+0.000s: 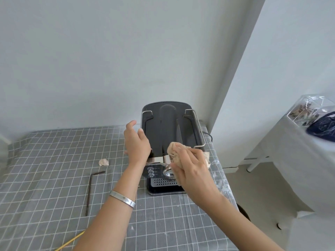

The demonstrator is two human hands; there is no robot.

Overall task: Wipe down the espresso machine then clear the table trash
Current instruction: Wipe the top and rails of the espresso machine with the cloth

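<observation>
Currently the espresso machine (168, 134) stands at the table's (45, 160) far right corner, steadied on its left side by the open left hand (136, 142), while the right hand (192, 171) is clamped on a cloth (175, 148) at its front top edge. Hard wiping could likely shove the machine toward the right edge. The crumpled scrap (103, 162) and bent rod (89, 192) lie left, uncleared.

A grey tablecloth with a white grid pattern (54, 160) lies under a black espresso machine with silver rails (168, 127). The crumpled cloth (174, 149) is beige, the wrist bangle (123, 198) silver, the bent metal rod (89, 191) dark brown.
</observation>
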